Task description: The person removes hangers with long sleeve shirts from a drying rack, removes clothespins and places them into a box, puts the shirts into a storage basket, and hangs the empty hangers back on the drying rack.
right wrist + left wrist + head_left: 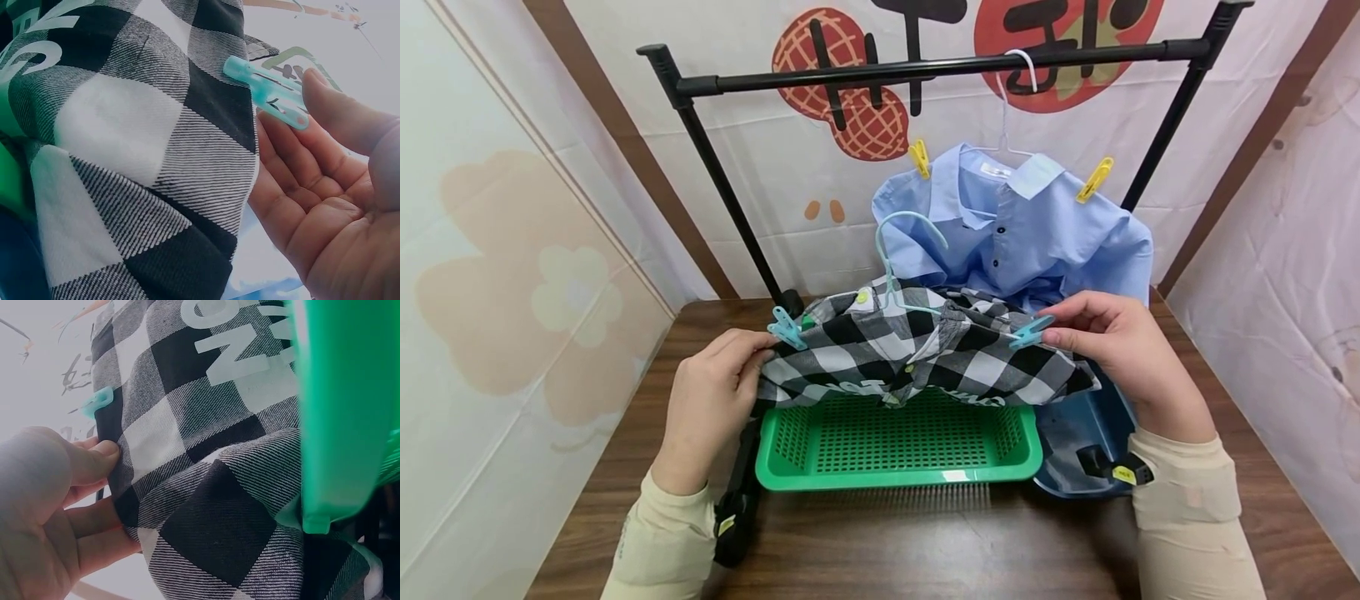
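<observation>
A black-and-white checked shirt (pixel 865 346) with white lettering is spread on a light-blue hanger (pixel 891 250), above a green basket (pixel 895 481). My left hand (pixel 711 400) pinches the shirt's left shoulder edge, thumb in front in the left wrist view. Just above those fingers, a light-blue clothespin (pixel 787 327) is clipped on that shoulder. At the other shoulder, my right hand (pixel 1123 354) holds a second light-blue clothespin (pixel 269 90) by its handle end, between thumb and fingers. That clothespin's nose lies over the cloth edge.
A light-blue shirt (pixel 1045 225) with yellow clothespins (pixel 1094 180) hangs on a white hanger (pixel 1021 67) from the black rack (pixel 850 75) behind. A dark blue bin (pixel 1075 446) stands right of the basket on the wooden table (pixel 925 542), partly under my right wrist.
</observation>
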Available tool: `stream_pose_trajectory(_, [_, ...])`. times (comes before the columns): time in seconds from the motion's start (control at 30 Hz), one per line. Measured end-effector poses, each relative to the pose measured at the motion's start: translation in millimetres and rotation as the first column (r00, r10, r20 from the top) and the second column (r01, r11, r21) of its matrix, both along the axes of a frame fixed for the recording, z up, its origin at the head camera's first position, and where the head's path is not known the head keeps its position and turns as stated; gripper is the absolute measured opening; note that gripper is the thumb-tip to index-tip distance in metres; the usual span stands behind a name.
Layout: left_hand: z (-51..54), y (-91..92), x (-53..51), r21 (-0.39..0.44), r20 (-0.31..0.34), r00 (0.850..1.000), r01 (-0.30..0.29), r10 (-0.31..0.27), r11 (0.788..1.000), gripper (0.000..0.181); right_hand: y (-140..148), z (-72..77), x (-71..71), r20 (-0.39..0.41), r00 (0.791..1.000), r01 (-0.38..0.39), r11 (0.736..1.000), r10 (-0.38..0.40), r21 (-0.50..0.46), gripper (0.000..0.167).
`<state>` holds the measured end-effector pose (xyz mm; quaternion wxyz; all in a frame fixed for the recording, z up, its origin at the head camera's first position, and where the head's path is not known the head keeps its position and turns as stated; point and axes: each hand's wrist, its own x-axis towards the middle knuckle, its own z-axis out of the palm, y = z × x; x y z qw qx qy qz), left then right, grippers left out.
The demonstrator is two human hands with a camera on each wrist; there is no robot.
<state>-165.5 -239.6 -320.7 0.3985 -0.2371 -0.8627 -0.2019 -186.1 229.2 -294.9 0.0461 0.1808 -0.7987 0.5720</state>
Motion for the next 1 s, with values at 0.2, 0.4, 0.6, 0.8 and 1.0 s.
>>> stream_pose_trajectory(0.2, [1.1, -0.5, 0.0, -0.006, 0.002, 1.0, -0.005, 0.005, 1.0, 0.017, 0, -1.5, 1.0, 0.01, 1.0, 0.023, 0.998, -0.023, -0.058, 0.02])
stream_pose_trajectory(0.4, [2.7, -2.4, -2.5, -0.023, 0.002, 1.0, -0.017, 0.017, 1.0, 0.017, 2, 0.1, 3.1, 0.027, 0.999, 0.031, 0.981, -0.026, -0.19, 0.02])
stream_pose_trajectory(0.6, [4.4, -4.5, -2.6, -0.049, 0.042, 0.998, -0.039, 0.041, 0.998, 0.013, 4, 2.5, 8.0, 0.002, 1.0, 0.03, 0.958, -0.031, -0.285, 0.022])
stream_pose_trajectory(0.8, [2.3, -4.2, -4.2, -0.005, 0.017, 0.999, -0.029, 0.029, 1.0, 0.015, 12, 4.5, 16.8, -0.041, 0.999, 0.015, 0.918, -0.034, -0.397, 0.022])
stream_pose_trajectory(1.0, [1.5, -6.4, -3.5, 0.006, 0.031, 0.998, -0.052, 0.052, 0.999, 0.016, 33, 5.8, 20.1, -0.125, 0.983, 0.098, 0.963, -0.133, -0.252, 0.023])
